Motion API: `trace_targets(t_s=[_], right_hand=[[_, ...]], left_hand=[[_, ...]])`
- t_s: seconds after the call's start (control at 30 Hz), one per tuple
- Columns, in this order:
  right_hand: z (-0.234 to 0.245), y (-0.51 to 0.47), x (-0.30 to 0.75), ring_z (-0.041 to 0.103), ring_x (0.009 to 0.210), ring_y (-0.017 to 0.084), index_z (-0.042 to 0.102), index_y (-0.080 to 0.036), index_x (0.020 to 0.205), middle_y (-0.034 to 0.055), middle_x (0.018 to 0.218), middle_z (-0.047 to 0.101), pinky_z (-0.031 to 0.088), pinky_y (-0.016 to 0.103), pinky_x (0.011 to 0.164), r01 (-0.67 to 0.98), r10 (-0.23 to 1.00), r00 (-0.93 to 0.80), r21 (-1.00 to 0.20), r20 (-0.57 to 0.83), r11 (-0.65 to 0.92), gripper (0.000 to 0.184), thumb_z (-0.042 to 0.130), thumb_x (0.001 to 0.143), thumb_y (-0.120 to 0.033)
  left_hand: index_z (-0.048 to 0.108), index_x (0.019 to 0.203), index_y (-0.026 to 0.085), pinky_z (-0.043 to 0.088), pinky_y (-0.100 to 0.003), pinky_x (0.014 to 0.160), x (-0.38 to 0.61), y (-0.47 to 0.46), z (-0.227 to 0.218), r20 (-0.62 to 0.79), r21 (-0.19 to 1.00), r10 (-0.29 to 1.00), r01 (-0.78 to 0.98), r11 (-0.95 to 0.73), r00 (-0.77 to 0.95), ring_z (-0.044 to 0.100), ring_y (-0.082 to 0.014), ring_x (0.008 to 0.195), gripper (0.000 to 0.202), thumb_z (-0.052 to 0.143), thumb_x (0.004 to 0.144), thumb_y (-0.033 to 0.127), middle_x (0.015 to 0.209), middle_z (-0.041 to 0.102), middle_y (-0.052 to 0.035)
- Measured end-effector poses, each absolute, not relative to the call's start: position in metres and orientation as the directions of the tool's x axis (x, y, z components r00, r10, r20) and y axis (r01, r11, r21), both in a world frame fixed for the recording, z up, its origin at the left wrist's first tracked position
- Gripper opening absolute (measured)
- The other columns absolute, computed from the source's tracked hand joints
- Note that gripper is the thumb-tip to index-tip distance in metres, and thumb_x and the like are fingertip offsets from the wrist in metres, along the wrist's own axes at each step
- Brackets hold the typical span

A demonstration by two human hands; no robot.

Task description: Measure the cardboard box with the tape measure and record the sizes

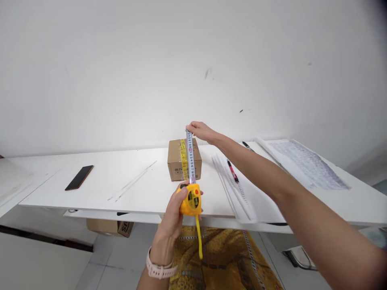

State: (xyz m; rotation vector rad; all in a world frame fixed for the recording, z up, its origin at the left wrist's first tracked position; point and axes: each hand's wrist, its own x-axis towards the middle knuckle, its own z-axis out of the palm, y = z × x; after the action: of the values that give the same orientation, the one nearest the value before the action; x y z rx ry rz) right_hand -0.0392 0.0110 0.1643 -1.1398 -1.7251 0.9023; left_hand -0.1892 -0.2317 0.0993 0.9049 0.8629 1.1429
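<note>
My left hand (173, 215) grips a yellow tape measure case (191, 200) just in front of the table edge, its yellow strap hanging down. The white tape blade (190, 155) runs from the case over the top of a small cardboard box (177, 163) with yellow tape on it. My right hand (200, 131) pinches the far end of the blade at the box's back edge. The box stands on a white table (121, 177) near the wall.
A black phone (79, 177) lies at the left of the table. An open spiral notebook (242, 189) with a red pen (232, 170) lies right of the box, a second pen (247, 146) and a printed sheet (308, 163) beyond. A cardboard box (110, 227) sits under the table.
</note>
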Motion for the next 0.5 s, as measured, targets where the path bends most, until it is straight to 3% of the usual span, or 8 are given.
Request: trace_targets(t_s=[0.17,0.37,0.5], right_hand=[[0.144,0.06,-0.056,0.044,0.064,0.012,0.053,-0.018,0.064,-0.0002,0.065,0.054,0.036,0.027,0.061,0.348,0.989,-0.103,-0.927,0.106,0.136,0.021,0.064,0.08,-0.027],[0.117,0.064,-0.066,0.055,0.062,0.014,0.065,-0.017,0.075,0.0031,0.07,0.065,0.044,0.028,0.06,0.254,0.978,-0.206,-0.962,0.047,0.1,0.008,0.07,0.073,-0.022],[0.106,0.054,-0.066,0.059,0.065,0.015,0.067,-0.016,0.076,0.0045,0.074,0.068,0.047,0.028,0.06,0.192,0.963,-0.267,-0.976,0.048,0.102,0.011,0.07,0.074,-0.026]], left_hand=[[0.061,0.105,0.012,0.054,-0.027,0.045,-0.178,-0.198,0.108,-0.203,0.886,0.97,-0.395,0.241,0.135,0.066,-0.0165,0.055,0.044,0.055,0.088,0.053,0.094,0.069,-0.0103],[0.063,0.099,0.012,0.051,-0.025,0.04,-0.176,-0.197,0.113,-0.296,0.845,0.947,-0.429,0.319,0.123,0.067,-0.0177,0.051,0.042,0.049,0.092,0.051,0.082,0.069,-0.008],[0.065,0.099,0.012,0.048,-0.022,0.041,-0.173,-0.215,0.114,-0.346,0.815,0.934,-0.465,0.347,0.09,0.069,-0.0186,0.052,0.045,0.05,0.091,0.053,0.08,0.07,-0.0077]])
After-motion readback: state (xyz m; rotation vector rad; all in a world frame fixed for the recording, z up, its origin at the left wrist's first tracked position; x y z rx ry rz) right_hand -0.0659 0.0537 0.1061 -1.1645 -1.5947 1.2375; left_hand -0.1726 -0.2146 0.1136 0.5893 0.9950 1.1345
